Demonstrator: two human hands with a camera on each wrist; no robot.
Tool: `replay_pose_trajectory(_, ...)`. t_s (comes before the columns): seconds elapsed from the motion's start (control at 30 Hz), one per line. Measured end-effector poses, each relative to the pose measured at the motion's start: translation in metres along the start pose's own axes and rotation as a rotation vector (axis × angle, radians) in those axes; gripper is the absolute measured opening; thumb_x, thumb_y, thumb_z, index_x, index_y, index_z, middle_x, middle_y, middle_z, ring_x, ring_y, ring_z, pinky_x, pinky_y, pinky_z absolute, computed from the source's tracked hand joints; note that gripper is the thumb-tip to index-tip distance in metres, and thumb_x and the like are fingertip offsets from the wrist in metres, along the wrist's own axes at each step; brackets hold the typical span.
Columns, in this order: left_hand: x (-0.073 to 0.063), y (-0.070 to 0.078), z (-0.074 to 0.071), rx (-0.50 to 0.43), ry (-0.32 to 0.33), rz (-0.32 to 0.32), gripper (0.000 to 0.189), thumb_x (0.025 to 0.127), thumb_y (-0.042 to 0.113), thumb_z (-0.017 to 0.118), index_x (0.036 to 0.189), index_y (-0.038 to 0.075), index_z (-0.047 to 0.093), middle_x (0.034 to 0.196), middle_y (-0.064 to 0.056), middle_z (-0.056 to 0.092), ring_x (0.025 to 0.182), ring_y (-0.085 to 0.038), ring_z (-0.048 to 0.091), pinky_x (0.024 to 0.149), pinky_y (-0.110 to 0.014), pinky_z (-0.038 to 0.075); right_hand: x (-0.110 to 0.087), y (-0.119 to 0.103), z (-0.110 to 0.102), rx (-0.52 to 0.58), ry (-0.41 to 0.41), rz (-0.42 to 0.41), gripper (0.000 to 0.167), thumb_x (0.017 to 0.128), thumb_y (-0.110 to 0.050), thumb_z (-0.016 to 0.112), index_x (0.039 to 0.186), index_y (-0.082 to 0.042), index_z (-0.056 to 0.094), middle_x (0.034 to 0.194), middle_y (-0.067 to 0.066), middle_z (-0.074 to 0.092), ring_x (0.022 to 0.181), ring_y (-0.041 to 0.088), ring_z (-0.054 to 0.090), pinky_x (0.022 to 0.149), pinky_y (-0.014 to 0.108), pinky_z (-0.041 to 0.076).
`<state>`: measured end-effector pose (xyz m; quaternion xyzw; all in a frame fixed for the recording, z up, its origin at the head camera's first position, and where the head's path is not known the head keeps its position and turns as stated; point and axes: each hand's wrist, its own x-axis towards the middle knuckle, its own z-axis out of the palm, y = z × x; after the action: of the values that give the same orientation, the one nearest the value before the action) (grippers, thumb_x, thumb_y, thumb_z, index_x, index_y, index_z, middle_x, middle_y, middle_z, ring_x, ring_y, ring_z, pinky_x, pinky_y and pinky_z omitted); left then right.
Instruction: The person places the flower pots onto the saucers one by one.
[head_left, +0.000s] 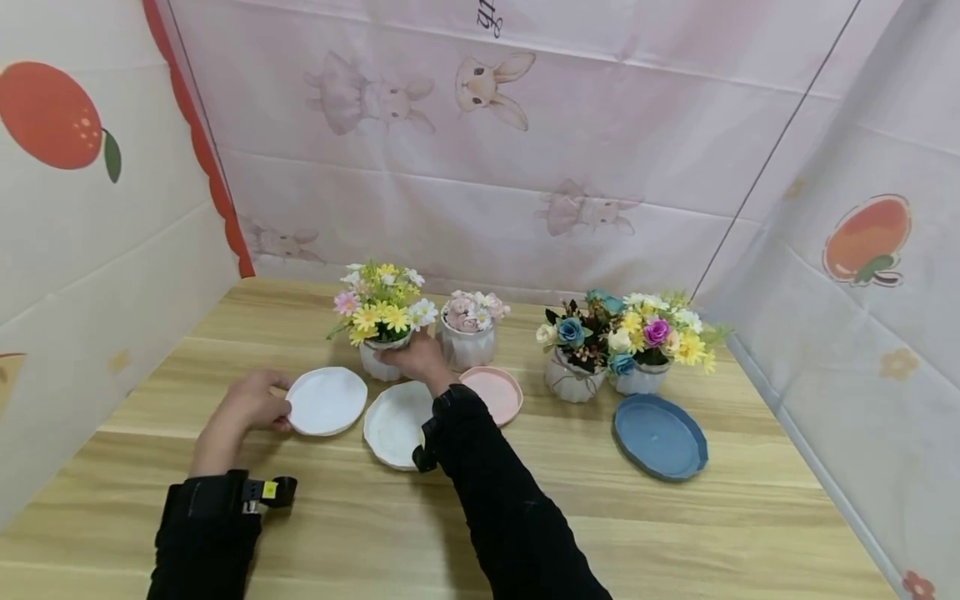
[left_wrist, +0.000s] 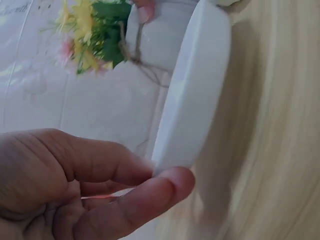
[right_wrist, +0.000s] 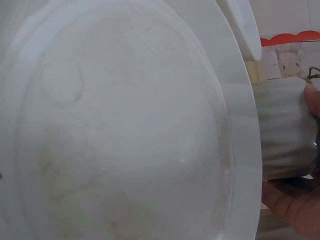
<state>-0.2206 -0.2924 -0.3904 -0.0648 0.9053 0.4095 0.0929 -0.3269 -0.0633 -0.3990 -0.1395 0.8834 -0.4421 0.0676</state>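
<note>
My left hand [head_left: 253, 402] pinches the rim of a small white saucer [head_left: 327, 402] between thumb and fingers; in the left wrist view the saucer [left_wrist: 200, 90] is seen edge-on, tilted off the wooden table. My right hand [head_left: 422, 360] grips a white flowerpot [head_left: 375, 365] by its side, with twine tied round it. Yellow, white and pink flowers [head_left: 382, 308] fill that pot. A larger white saucer [head_left: 393, 425] lies below my right hand, partly covered by the wrist. In the right wrist view this saucer [right_wrist: 125, 125] shows faint stains, with the gripped flowerpot [right_wrist: 285, 127] beyond it.
Right of the gripped pot stands a white pot [head_left: 468, 343] of pale pink flowers, with a pink saucer [head_left: 498, 393] before it. Farther right are a twine-tied pot [head_left: 572, 379] and another flowerpot [head_left: 640, 380], behind a blue saucer [head_left: 660, 437]. Printed cloth [head_left: 420, 200] hangs behind.
</note>
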Motion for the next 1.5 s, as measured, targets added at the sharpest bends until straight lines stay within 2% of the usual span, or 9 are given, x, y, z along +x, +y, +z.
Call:
replay_pose_trajectory(0.13, -0.006, -0.007, -0.007, -0.014, -0.048, -0.005, 0.044, 0.077, -0.007, 0.051, 0.118, -0.021, 0.044, 0.072, -0.016, 0.056, 0.056, -0.019, 0.061, 0.055, -0.034, 0.054, 0.001, 0.000, 0.000, -0.020, -0.008, 0.004, 0.074, 0.079, -0.034, 0.073, 0.141, -0.011, 0.039, 0.134, 0.013, 0.048, 0.119, 0.026, 0.046, 0.096, 0.034, 0.038)
replay_pose_trajectory(0.4, -0.013, -0.025, -0.021, -0.070, -0.139, 0.005, 0.042, 0.079, -0.007, 0.052, 0.118, -0.019, 0.044, 0.068, -0.011, 0.057, 0.058, -0.019, 0.058, 0.054, -0.030, 0.051, 0.002, 0.001, 0.000, -0.045, -0.015, -0.010, 0.073, 0.080, -0.034, 0.072, 0.141, -0.010, 0.040, 0.134, 0.014, 0.047, 0.120, 0.027, 0.045, 0.100, 0.035, 0.034)
replay_pose_trajectory(0.5, -0.015, -0.029, -0.025, -0.083, -0.166, -0.005, 0.042, 0.079, -0.008, 0.052, 0.119, -0.019, 0.044, 0.068, -0.011, 0.057, 0.059, -0.019, 0.058, 0.055, -0.030, 0.051, 0.002, 0.001, 0.000, -0.059, -0.020, -0.016, 0.070, 0.081, -0.033, 0.071, 0.139, -0.009, 0.041, 0.133, 0.015, 0.048, 0.121, 0.027, 0.045, 0.103, 0.035, 0.030)
replay_pose_trajectory(0.6, -0.017, -0.033, -0.027, -0.086, -0.181, -0.026, 0.043, 0.079, -0.007, 0.053, 0.119, -0.018, 0.043, 0.067, -0.011, 0.058, 0.059, -0.020, 0.059, 0.055, -0.030, 0.051, 0.002, 0.000, 0.000, -0.064, -0.020, -0.020, 0.067, 0.081, -0.033, 0.071, 0.137, -0.008, 0.044, 0.130, 0.014, 0.051, 0.119, 0.026, 0.047, 0.100, 0.034, 0.033)
replay_pose_trajectory(0.7, -0.017, -0.035, -0.027, -0.073, -0.190, -0.027, 0.041, 0.081, -0.006, 0.054, 0.119, -0.017, 0.044, 0.065, -0.010, 0.058, 0.058, -0.019, 0.059, 0.055, -0.030, 0.051, 0.001, -0.001, 0.000, -0.067, -0.013, -0.024, 0.065, 0.081, -0.032, 0.071, 0.136, -0.008, 0.046, 0.128, 0.013, 0.053, 0.116, 0.025, 0.049, 0.095, 0.032, 0.038)
replay_pose_trajectory(0.87, -0.016, -0.039, -0.025, -0.099, -0.192, -0.070, 0.041, 0.082, -0.007, 0.054, 0.120, -0.018, 0.043, 0.067, -0.010, 0.058, 0.057, -0.018, 0.059, 0.055, -0.029, 0.051, 0.000, -0.002, 0.000, -0.058, -0.007, -0.034, 0.068, 0.080, -0.032, 0.072, 0.137, -0.008, 0.044, 0.128, 0.014, 0.053, 0.116, 0.026, 0.049, 0.093, 0.031, 0.040)
replay_pose_trajectory(1.03, -0.015, -0.041, -0.023, -0.126, -0.193, -0.074, 0.040, 0.085, -0.005, 0.055, 0.120, -0.018, 0.042, 0.068, -0.010, 0.059, 0.058, -0.018, 0.059, 0.056, -0.029, 0.051, 0.000, -0.001, 0.001, -0.026, 0.031, -0.042, 0.071, 0.077, -0.036, 0.074, 0.136, -0.008, 0.046, 0.127, 0.014, 0.053, 0.116, 0.026, 0.049, 0.094, 0.033, 0.040)
replay_pose_trajectory(1.23, -0.011, -0.040, -0.021, -0.139, -0.194, -0.068, 0.039, 0.087, -0.004, 0.052, 0.122, -0.019, 0.039, 0.068, -0.010, 0.059, 0.058, -0.018, 0.059, 0.056, -0.029, 0.052, 0.001, 0.002, 0.003, 0.005, 0.110, -0.076, 0.073, 0.073, -0.032, 0.079, 0.134, -0.009, 0.047, 0.129, 0.009, 0.053, 0.118, 0.024, 0.048, 0.097, 0.033, 0.036)
replay_pose_trajectory(1.5, -0.011, -0.041, -0.021, -0.140, -0.187, -0.093, 0.034, 0.089, -0.004, 0.049, 0.118, -0.019, 0.040, 0.068, -0.011, 0.059, 0.058, -0.017, 0.059, 0.056, -0.028, 0.052, -0.002, -0.004, -0.002, 0.004, 0.131, -0.055, 0.079, 0.073, -0.036, 0.078, 0.138, -0.007, 0.042, 0.132, 0.012, 0.049, 0.121, 0.027, 0.044, 0.098, 0.033, 0.036)
